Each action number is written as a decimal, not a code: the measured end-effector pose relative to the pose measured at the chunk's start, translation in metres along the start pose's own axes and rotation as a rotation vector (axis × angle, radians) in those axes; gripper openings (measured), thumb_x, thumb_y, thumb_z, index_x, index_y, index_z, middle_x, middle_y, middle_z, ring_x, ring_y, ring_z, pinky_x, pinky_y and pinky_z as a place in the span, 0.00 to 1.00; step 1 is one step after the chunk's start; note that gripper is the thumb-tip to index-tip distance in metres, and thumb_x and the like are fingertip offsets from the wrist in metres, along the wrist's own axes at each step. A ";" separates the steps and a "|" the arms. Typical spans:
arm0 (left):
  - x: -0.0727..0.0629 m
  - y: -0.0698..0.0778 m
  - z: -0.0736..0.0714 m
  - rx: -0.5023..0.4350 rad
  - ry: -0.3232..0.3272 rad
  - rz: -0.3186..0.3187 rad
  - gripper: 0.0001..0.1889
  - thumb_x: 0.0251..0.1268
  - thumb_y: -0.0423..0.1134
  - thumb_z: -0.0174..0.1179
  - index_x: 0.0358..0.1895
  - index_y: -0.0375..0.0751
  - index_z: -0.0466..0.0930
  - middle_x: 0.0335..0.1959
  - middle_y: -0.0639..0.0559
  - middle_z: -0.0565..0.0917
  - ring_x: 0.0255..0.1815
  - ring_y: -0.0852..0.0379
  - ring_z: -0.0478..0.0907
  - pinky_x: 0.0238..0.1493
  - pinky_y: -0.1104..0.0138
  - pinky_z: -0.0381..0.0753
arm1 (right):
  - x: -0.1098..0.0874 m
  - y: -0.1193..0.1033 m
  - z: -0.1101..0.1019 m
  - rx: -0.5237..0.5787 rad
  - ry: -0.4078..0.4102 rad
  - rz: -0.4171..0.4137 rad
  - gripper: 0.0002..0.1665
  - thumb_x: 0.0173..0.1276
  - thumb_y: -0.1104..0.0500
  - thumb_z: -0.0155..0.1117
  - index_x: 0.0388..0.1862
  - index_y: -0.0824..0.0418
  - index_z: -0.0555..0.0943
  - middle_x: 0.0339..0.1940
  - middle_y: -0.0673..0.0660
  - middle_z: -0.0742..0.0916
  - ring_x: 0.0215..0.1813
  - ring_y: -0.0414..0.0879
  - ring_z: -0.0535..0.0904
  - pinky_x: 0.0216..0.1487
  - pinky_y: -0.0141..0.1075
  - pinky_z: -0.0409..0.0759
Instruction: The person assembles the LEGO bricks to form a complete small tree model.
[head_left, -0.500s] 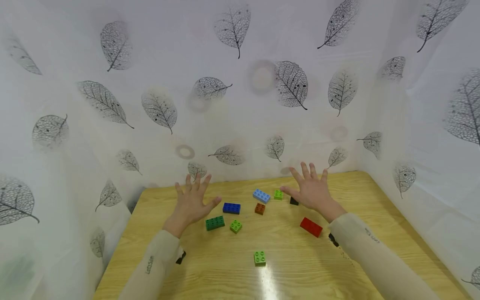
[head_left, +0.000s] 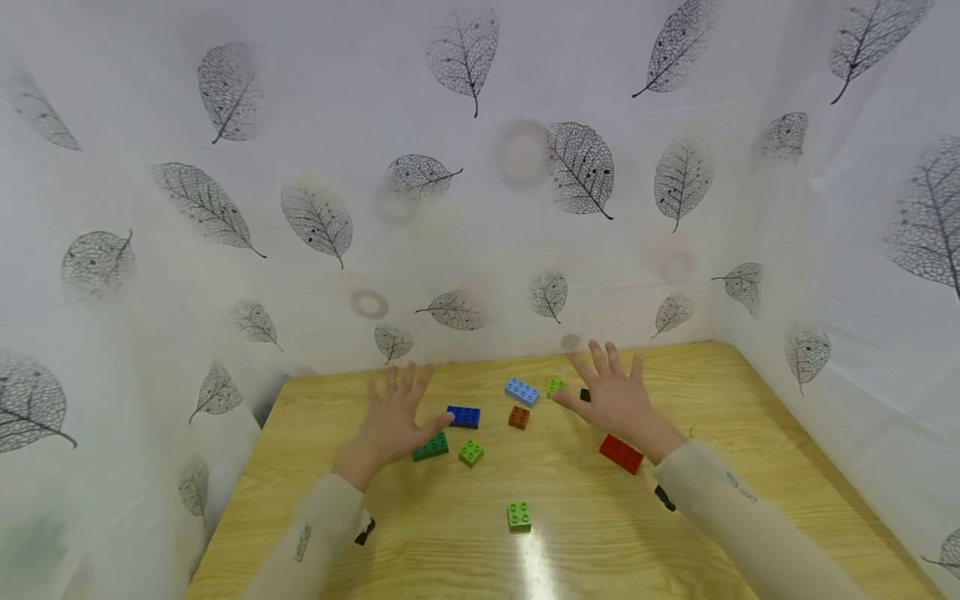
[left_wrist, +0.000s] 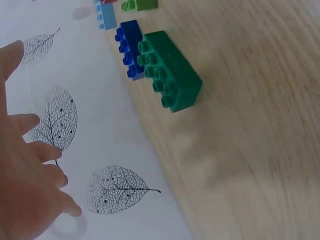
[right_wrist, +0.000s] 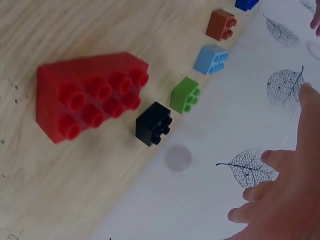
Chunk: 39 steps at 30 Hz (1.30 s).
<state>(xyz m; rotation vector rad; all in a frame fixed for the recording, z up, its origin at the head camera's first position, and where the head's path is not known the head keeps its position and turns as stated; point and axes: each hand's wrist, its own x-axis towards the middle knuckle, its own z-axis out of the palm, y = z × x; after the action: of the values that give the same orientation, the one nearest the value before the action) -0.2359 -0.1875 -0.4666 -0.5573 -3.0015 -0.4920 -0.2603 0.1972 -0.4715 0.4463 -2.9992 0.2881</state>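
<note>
My left hand hovers over the table with fingers spread and holds nothing. Its thumb overlaps the dark blue brick in the head view, and the hand hides part of the dark green brick. On the other side, my right hand is likewise spread and bare. Around it lie a red brick, a small black brick and a lime green brick, which its thumb partly covers in the head view. In the right wrist view the red brick lies studs sideways, nearest the camera.
Between the hands are a light blue brick, an orange-brown brick and a lime brick. Another lime brick lies closer to the front of the wooden table. A white leaf-print curtain encloses the back and sides.
Both hands have come down and slightly nearer, fingers still spread. The left thumb now overlaps the dark blue brick in view. The bricks have not moved.
</note>
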 end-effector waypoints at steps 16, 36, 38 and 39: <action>-0.017 0.015 0.031 -0.296 -0.058 0.083 0.42 0.74 0.57 0.64 0.85 0.49 0.58 0.83 0.41 0.64 0.83 0.35 0.62 0.78 0.40 0.64 | -0.029 -0.022 0.019 0.205 -0.027 -0.122 0.47 0.77 0.28 0.54 0.81 0.57 0.69 0.86 0.69 0.60 0.85 0.69 0.55 0.76 0.76 0.53; -0.022 0.020 0.051 -0.429 0.007 0.183 0.31 0.68 0.40 0.73 0.70 0.31 0.75 0.60 0.32 0.85 0.57 0.37 0.86 0.57 0.48 0.86 | -0.062 -0.053 0.040 0.640 -0.171 -0.114 0.36 0.78 0.38 0.62 0.73 0.60 0.77 0.74 0.63 0.80 0.75 0.65 0.75 0.72 0.64 0.73; -0.022 0.020 0.052 -0.438 -0.002 0.174 0.31 0.67 0.39 0.73 0.70 0.31 0.75 0.57 0.33 0.86 0.54 0.39 0.87 0.55 0.49 0.86 | -0.064 -0.054 0.041 0.667 -0.177 -0.122 0.36 0.78 0.38 0.62 0.71 0.61 0.79 0.71 0.62 0.83 0.71 0.64 0.78 0.68 0.64 0.76; -0.022 0.021 0.053 -0.439 -0.004 0.173 0.31 0.67 0.39 0.73 0.70 0.31 0.76 0.56 0.33 0.86 0.52 0.39 0.87 0.55 0.49 0.86 | -0.065 -0.054 0.042 0.676 -0.180 -0.128 0.35 0.78 0.38 0.63 0.70 0.61 0.80 0.70 0.62 0.84 0.69 0.63 0.80 0.66 0.63 0.78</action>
<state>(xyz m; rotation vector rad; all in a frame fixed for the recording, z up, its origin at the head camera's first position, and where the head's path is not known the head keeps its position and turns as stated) -0.2078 -0.1599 -0.5130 -0.8318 -2.8135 -1.1428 -0.1852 0.1561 -0.5107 0.7403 -2.9429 1.3233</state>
